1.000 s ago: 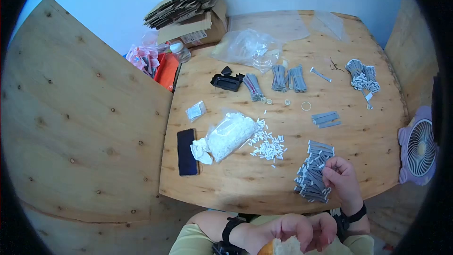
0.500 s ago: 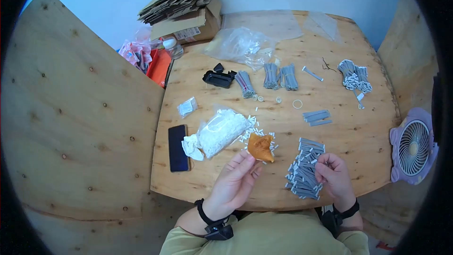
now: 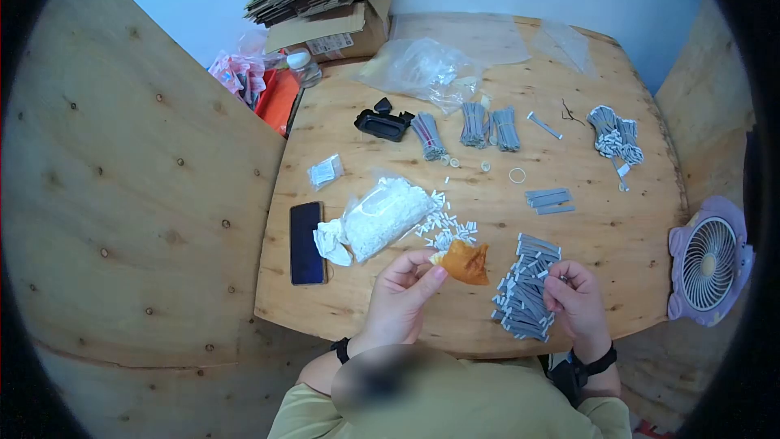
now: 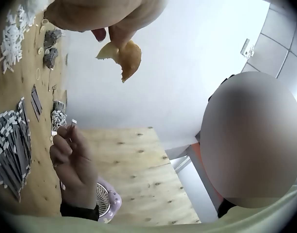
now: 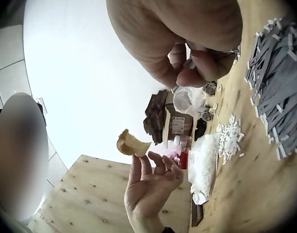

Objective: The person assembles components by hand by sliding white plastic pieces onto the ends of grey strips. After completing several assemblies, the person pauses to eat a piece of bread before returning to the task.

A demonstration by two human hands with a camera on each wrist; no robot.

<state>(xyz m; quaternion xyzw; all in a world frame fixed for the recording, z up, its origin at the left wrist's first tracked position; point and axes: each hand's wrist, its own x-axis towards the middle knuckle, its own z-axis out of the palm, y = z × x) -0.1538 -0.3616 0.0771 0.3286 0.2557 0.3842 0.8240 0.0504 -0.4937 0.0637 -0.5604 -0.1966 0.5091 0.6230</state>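
Note:
My left hand (image 3: pixel 400 293) pinches a bitten piece of bread (image 3: pixel 465 263) between thumb and fingers, above the table's front part. The bread has a golden-brown crust, and its pale inside (image 5: pixel 139 144) faces the right wrist camera. My right hand (image 3: pixel 577 299) pinches a short grey flat cable with a white connector (image 4: pixel 74 121) at its tip; the fingers hide most of it. Right beside that hand lies a heap of grey flat cables (image 3: pixel 526 297) with white ends. Loose white connectors (image 3: pixel 443 223) are scattered behind the bread.
A clear bag of white connectors (image 3: pixel 386 215) lies left of centre, with a phone (image 3: pixel 307 244) farther left. Bundled grey cables (image 3: pixel 474 125) and a black tray (image 3: pixel 382 125) lie toward the back. A purple fan (image 3: pixel 708 264) stands at the right edge.
The left hand has come up from low over the lap with the bread to above the table, then turned the bread slightly rightward. The right hand stays by the cable heap, still pinching.

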